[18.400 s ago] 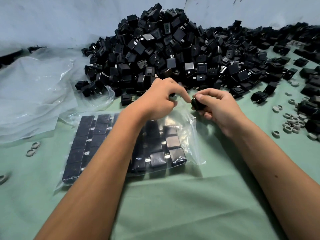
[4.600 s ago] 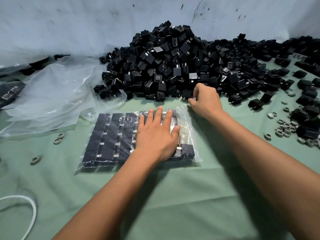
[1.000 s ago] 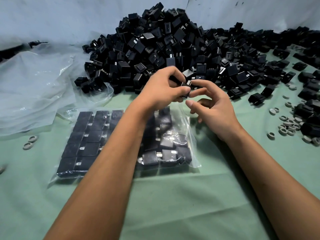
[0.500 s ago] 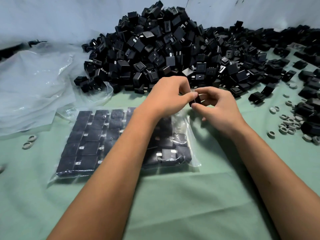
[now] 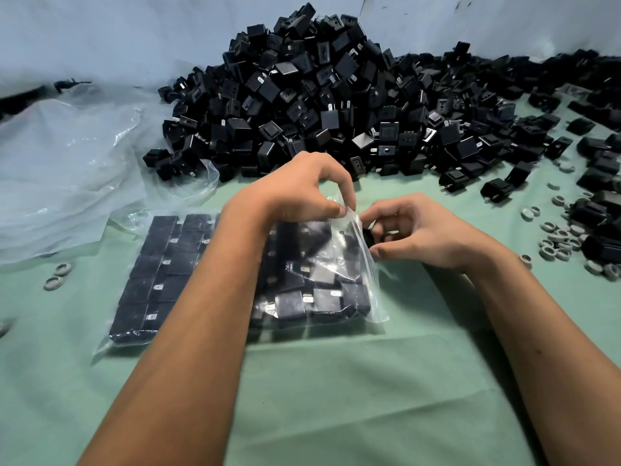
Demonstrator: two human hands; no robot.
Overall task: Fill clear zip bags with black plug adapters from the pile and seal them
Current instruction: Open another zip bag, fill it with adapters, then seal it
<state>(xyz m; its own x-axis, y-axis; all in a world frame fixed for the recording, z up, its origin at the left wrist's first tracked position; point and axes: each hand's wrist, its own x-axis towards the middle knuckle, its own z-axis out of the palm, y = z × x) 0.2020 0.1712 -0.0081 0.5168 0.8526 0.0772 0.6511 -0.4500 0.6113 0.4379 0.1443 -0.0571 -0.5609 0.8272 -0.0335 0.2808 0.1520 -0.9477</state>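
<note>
A clear zip bag (image 5: pixel 353 250) lies on the green cloth, packed with rows of black plug adapters. My left hand (image 5: pixel 299 190) pinches the bag's upper lip at its right-hand mouth and lifts it. My right hand (image 5: pixel 416 230) holds one black adapter (image 5: pixel 368 235) in its fingertips right at that open mouth. A big pile of loose black adapters (image 5: pixel 319 95) rises behind the hands against the wall. My left forearm hides the middle of the bag.
Crumpled empty clear bags (image 5: pixel 67 169) lie at the left. More adapters (image 5: pixel 598 210) and several small grey rings (image 5: pixel 554 237) are scattered at the right; two rings (image 5: pixel 57 275) lie at the left. Green cloth (image 5: pixel 336 398) covers the table in front.
Both hands came down from in front of the pile to the bag's mouth. My left hand has taken hold of the bag's lip and my right hand brought the adapter to the opening.
</note>
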